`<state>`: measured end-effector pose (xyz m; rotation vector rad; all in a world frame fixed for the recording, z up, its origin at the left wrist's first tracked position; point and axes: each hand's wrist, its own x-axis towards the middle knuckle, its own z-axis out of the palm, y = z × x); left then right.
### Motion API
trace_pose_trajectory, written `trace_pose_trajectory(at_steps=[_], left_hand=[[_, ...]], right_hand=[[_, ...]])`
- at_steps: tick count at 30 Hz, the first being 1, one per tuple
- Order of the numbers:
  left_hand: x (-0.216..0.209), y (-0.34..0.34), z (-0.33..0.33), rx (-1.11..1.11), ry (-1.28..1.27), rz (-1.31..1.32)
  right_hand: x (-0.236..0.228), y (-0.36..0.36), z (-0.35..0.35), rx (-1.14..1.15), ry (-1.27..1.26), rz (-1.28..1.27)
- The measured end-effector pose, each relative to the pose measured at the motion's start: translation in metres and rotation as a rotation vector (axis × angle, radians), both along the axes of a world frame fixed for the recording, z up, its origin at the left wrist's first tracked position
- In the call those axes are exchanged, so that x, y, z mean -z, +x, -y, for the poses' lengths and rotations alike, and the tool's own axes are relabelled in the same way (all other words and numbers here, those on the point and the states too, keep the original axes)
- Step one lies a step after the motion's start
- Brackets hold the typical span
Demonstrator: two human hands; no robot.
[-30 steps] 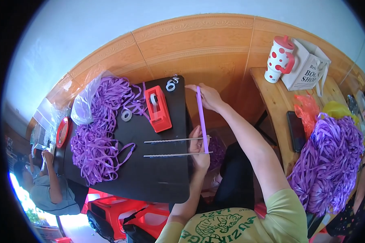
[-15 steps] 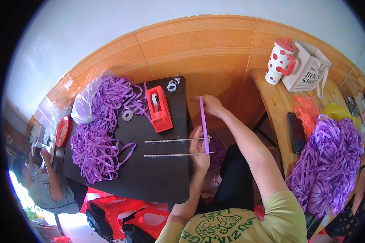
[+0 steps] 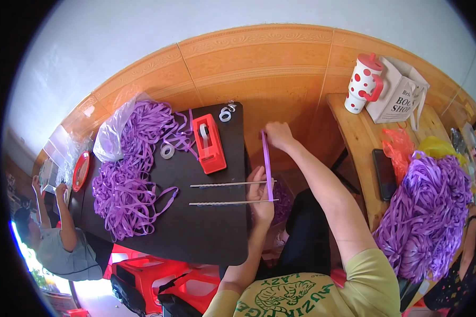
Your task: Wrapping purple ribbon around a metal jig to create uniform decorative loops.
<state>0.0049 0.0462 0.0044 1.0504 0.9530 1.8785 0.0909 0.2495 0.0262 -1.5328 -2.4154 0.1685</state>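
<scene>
My left hand [image 3: 261,201] is closed around two thin metal rods [image 3: 217,203], which stick out side by side to the left over the dark table's edge. A flat purple ribbon [image 3: 267,164] runs from the right ends of the rods up to my right hand [image 3: 278,134]. That hand pinches the ribbon's far end, with the strip drawn straight between both hands. How the ribbon is fixed at the rods is too small to tell.
On the dark table [image 3: 195,238] lie a heap of purple ribbon [image 3: 124,201], a red tape dispenser [image 3: 210,145] and tape rolls [image 3: 167,151]. The wooden table [image 3: 349,113] holds a dotted tumbler [image 3: 363,84], a bag [image 3: 399,98], a phone [image 3: 384,174] and more ribbon [image 3: 423,222]. Another person [image 3: 63,243] sits left.
My right hand has shifted slightly right with its fingers curled in more; the left hand and rods hold nearly still. The person at left now has both arms raised.
</scene>
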Motion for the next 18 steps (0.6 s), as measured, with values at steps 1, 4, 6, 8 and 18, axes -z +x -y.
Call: trace_pose_trajectory(at_steps=[1, 4, 6, 8, 18], left_hand=[[0.0, 0.002, -0.001, 0.004, 0.006, 0.002], [0.007, -0.005, -0.001, 0.017, 0.017, 0.005], [0.006, -0.005, 0.0, 0.015, 0.01, 0.044], [0.0, 0.003, 0.0, 0.038, 0.016, 0.034], [0.018, -0.006, 0.012, 0.058, -0.089, -0.03]], right_hand=[[0.014, 0.004, -0.001, 0.022, -0.083, -0.041], [0.042, -0.004, 0.017, 0.025, -0.199, -0.1], [0.066, -0.004, 0.035, 0.051, -0.268, -0.144], [0.104, 0.009, 0.05, 0.079, -0.379, -0.292], [0.161, -0.025, 0.223, -0.198, -0.476, -1.043]])
